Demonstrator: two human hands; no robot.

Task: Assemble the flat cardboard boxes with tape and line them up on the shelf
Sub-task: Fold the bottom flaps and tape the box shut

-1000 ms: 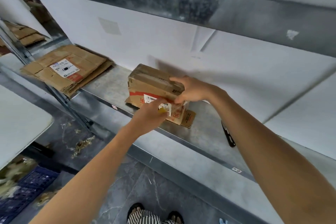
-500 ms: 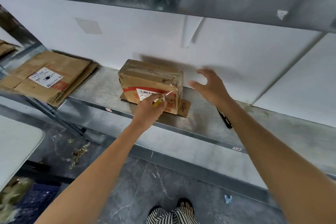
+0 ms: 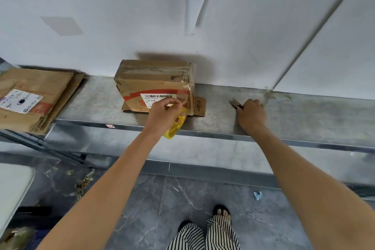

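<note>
Head view, right hand: your right hand [image 3: 251, 114] has left the top of the box and crossed to the right along the shelf [image 3: 304, 119]. It now lies over a dark cutting tool [image 3: 235, 104], with its fingers [image 3: 242, 107] curled on the handle end and only the tip showing.
Head view, left hand: your left hand [image 3: 162, 114] stays at the lower front of the box, hooked through the yellow tape roll [image 3: 174, 128]. Thumb and forefinger pinch near the barcode label. A strand from roll to box looks likely, but you cannot tell for certain.
Head view, box: the assembled box [image 3: 156, 85] stands on the shelf against the back wall, well apart from the tool. Clear tape already runs over its right end, and one bottom flap still sticks out.
Head view, flat stock: the flat cardboard stack [image 3: 34, 95] lies at the left of the shelf, untouched.
Meaning: taping of this box seems near its end. You are probably fetching the tool to cut the strand.
</note>
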